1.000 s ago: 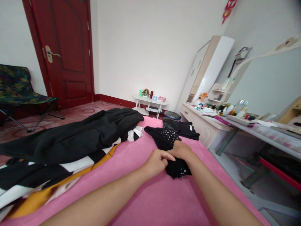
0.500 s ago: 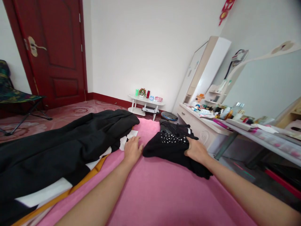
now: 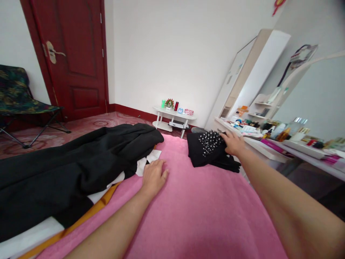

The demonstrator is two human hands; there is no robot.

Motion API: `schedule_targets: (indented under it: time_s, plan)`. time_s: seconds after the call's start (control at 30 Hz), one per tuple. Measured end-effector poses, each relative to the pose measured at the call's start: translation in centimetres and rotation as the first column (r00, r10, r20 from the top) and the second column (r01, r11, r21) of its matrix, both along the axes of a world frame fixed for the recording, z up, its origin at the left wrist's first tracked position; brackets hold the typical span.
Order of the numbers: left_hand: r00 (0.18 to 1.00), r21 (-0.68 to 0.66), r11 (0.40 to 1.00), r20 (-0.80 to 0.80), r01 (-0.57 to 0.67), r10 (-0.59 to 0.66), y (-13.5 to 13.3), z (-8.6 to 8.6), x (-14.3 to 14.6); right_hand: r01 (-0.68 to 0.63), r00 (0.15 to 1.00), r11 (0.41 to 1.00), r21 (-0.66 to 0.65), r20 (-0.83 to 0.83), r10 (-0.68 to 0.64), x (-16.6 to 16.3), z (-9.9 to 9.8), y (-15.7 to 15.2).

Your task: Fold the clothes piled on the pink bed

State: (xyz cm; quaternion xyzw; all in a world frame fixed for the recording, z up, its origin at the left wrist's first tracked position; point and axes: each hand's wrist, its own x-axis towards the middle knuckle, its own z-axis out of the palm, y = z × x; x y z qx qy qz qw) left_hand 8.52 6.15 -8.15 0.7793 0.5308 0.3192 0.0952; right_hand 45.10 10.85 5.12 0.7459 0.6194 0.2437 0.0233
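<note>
My right hand (image 3: 233,142) lies with fingers spread on a folded black garment with white studs (image 3: 207,147), which sits on top of other folded black clothes (image 3: 229,163) at the far right of the pink bed cover (image 3: 194,208). My left hand (image 3: 153,176) rests flat on the pink cover, fingers stretched out, holding nothing. It is beside a white cloth edge (image 3: 151,160) that sticks out from under a big pile of black clothing (image 3: 81,158).
A black, white and orange blanket (image 3: 67,223) lies under the black pile at the left. A cluttered dresser (image 3: 258,138) stands right of the bed. A small white table (image 3: 174,118), a red door (image 3: 72,57) and a folding chair (image 3: 18,104) are further off.
My right hand has carried the studded garment away from me and laid it on the folded stack. My left hand let go of it and came to rest on the cover.
</note>
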Motion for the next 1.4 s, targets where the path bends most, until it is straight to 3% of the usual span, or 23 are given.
schedule_targets:
  time_s: [0.1,0.2,0.37,0.53,0.67,0.9,1.0,1.07,1.17,1.23,1.33,1.4]
  plan:
    - [1.0,-0.013,1.0,-0.014,0.001,-0.001,0.0,0.0,0.1,-0.013,0.995,0.988,-0.155,-0.097,-0.002,-1.7,-4.6,0.6]
    - [0.999,-0.003,1.0,-0.031,0.01,-0.01,-0.1,-0.1,0.1,-0.058,0.973,0.99,-0.126,-0.228,0.028,-4.1,-7.2,0.8]
    - [0.998,0.035,0.999,-0.066,0.024,-0.022,-0.1,-0.3,0.2,-0.012,0.906,0.997,0.08,-0.422,0.045,-7.9,-7.4,1.4]
    - [0.997,0.033,0.999,-0.076,0.027,-0.025,-0.1,-0.3,0.2,0.146,0.915,0.983,0.114,-0.393,-0.09,-11.5,-8.2,2.7]
    - [0.997,0.02,0.999,-0.063,0.04,-0.039,0.0,-0.3,0.0,0.19,0.87,0.961,0.201,-0.487,-0.07,-10.7,-7.0,2.9]
    - [0.995,0.034,0.999,-0.094,0.033,-0.03,-0.1,-0.2,0.0,0.412,0.786,0.86,0.299,-0.595,-0.17,-4.0,-0.7,3.7]
    - [0.994,0.026,0.999,-0.103,0.026,-0.023,-0.2,-0.1,0.1,0.268,0.774,0.925,0.27,-0.632,-0.04,-3.5,-1.1,5.4]
    - [0.995,0.022,0.999,-0.101,0.027,-0.024,-0.2,0.0,0.1,0.105,0.763,0.973,0.204,-0.644,0.052,-4.3,-2.6,6.4]
    - [0.994,0.008,1.0,-0.103,0.025,-0.024,-0.3,0.1,0.1,-0.047,0.758,0.993,0.105,-0.644,0.104,-6.1,-5.1,6.7]
    - [0.994,0.004,1.0,-0.108,0.027,-0.026,-0.3,0.1,0.1,-0.076,0.79,0.988,0.135,-0.596,0.142,-7.1,-6.3,6.3]
    - [0.993,0.018,0.999,-0.116,0.028,-0.026,-0.3,0.0,0.0,-0.059,0.889,0.955,0.292,-0.419,0.183,-7.7,-7.8,5.4]
    - [0.993,0.027,0.999,-0.111,0.03,-0.027,-0.3,-0.1,0.0,-0.044,0.918,0.973,0.226,-0.376,0.128,-7.5,-8.7,5.0]
